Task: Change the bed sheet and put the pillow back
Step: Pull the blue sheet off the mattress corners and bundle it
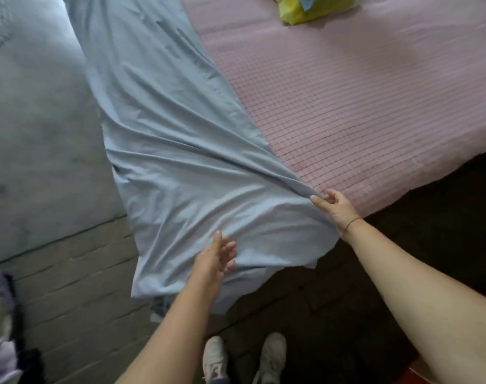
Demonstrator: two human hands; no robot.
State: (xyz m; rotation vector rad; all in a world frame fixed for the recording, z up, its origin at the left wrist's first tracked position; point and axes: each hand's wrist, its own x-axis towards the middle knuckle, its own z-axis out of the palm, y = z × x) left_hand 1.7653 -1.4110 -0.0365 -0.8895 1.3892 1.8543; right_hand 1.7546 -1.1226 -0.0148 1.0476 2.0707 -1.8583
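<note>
A light blue bed sheet (pixel 181 151) lies in folds along the left side of the bed and hangs over its near corner. The rest of the bed shows a pink checked mat (pixel 347 106). My right hand (pixel 334 207) pinches a gathered fold of the blue sheet at the bed's near edge, between thumb and fingers. My left hand (pixel 218 259) hovers over the hanging part of the sheet with its fingers straight and spread, holding nothing. No pillow can be picked out for certain.
A yellow bag or cloth (pixel 305 9) lies on the pink mat at the far end. Grey wall (pixel 36 134) runs along the left, brick floor (pixel 78 286) below it. My white shoes (pixel 244 358) stand at the bed's foot. Purple cloth (pixel 0 328) sits bottom left.
</note>
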